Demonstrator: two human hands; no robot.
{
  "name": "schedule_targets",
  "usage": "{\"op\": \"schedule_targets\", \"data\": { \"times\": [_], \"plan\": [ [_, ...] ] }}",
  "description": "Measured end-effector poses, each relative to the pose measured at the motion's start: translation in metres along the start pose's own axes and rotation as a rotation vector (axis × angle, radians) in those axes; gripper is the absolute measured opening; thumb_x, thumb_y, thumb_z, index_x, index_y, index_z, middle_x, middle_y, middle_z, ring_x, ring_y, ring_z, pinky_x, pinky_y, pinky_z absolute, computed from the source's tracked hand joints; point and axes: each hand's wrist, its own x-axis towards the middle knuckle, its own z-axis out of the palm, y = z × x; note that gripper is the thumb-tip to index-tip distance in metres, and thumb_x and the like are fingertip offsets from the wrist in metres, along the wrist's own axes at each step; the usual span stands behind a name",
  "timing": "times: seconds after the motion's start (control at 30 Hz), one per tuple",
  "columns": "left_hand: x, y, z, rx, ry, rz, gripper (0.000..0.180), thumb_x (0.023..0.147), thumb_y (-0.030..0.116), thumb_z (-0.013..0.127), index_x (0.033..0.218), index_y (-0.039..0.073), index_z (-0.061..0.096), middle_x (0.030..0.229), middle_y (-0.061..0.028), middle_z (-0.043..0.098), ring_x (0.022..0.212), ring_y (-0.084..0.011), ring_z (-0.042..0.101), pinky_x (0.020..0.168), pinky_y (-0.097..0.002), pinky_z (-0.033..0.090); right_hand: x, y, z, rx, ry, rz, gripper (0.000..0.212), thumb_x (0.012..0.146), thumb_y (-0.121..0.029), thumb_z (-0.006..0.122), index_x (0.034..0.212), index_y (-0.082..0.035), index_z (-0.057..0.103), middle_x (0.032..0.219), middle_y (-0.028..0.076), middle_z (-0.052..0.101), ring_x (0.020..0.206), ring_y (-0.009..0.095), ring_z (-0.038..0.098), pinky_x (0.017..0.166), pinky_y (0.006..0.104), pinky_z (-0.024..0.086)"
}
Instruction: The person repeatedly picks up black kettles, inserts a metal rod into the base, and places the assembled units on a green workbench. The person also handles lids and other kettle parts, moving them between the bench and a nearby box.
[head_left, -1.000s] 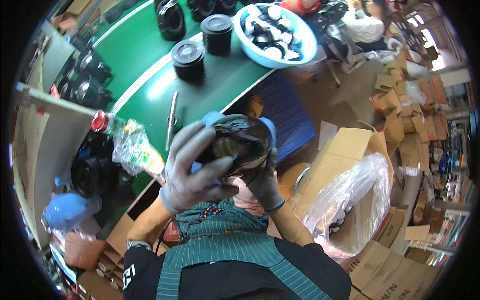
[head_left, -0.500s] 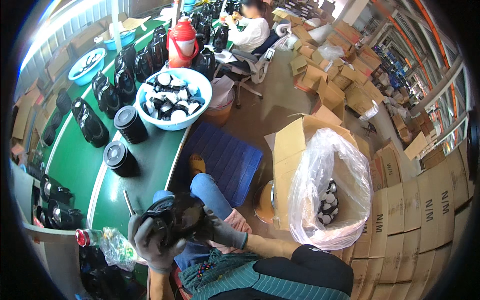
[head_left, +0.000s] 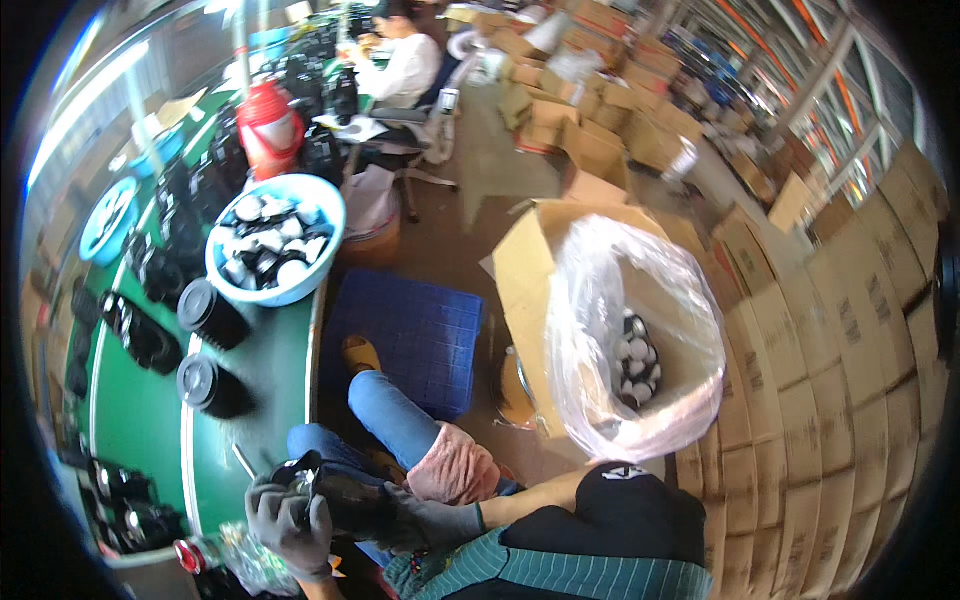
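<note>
Grey gloves cover both my hands, low in the picture above my lap. Between them is a glossy black rounded plastic housing (head_left: 352, 502), partly hidden by the gloves. My left hand (head_left: 290, 525) is closed round its left end, fingers bent over the edge. My right hand (head_left: 430, 520) grips the other end, its fingers mostly hidden and a little blurred. A thin metal rod (head_left: 243, 462) sticks up beside my left hand; whether the hand holds it I cannot tell. A clear plastic bottle with a red cap (head_left: 235, 550) lies close to my left wrist.
On the green table (head_left: 270, 400) stand two black lidded cylinders (head_left: 215, 385), several black housings (head_left: 140, 330), a blue basin (head_left: 325, 262) of black-and-white parts and a red flask (head_left: 270, 135). Right are a plastic-lined carton (head_left: 520, 290) and stacked cartons (head_left: 790, 400). A person (head_left: 405, 70) sits farther back.
The view has swung right, so the table and basin sit farther left. Both my hands have gone lower in the picture with the black housing, which stays in their grip.
</note>
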Motion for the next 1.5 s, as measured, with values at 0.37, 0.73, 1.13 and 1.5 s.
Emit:
{"op": "schedule_targets", "data": {
  "times": [0.37,0.73,1.13,1.5],
  "plan": [
    [-0.005,0.004,-0.007,0.052,-0.159,-0.279,0.036,0.090,0.010,0.079,0.123,0.004,0.065,0.164,-0.0254,0.048,0.155,-0.0456,0.041,0.124,-0.0588,0.037,0.005,-0.021,-0.022,0.301,-0.010,0.071,0.081,0.106,-0.073,0.046,0.151,-0.006,0.055,0.152,0.018,0.055,0.129,0.034,0.060,0.114,0.0534,0.047],
    [-0.016,-0.028,-0.064,0.047,-0.496,-0.008,0.080,0.066,0.028,0.103,0.136,0.010,0.068,0.155,-0.0357,0.051,0.129,-0.0537,0.063,0.106,-0.0548,0.056,0.026,0.001,-0.021,-0.322,0.276,-0.067,0.095,0.099,-0.083,0.051,0.143,0.000,0.064,0.131,0.019,0.072,0.123,0.031,0.065,0.107,0.0456,0.051],
    [-0.063,-0.146,-0.103,0.049,0.225,-0.334,0.041,0.086,0.009,0.085,0.122,0.000,0.068,0.153,-0.0254,0.057,0.138,-0.0441,0.057,0.112,-0.0550,0.049,-0.003,-0.137,0.019,-0.641,-0.179,-0.352,0.050,0.118,-0.040,0.044,0.156,-0.008,0.053,0.146,0.009,0.065,0.132,0.021,0.064,0.117,0.0409,0.049],
    [-0.001,-0.205,-0.125,0.708,0.477,-0.511,0.044,0.074,0.025,0.097,0.104,0.001,0.076,0.153,-0.0198,0.061,0.144,-0.0395,0.053,0.121,-0.0491,0.041,0.036,-0.196,-0.017,-0.106,-0.308,-0.060,0.084,0.102,-0.073,0.041,0.157,-0.011,0.056,0.164,0.027,0.048,0.155,0.046,0.042,0.131,0.0667,0.021]
  ]
}}
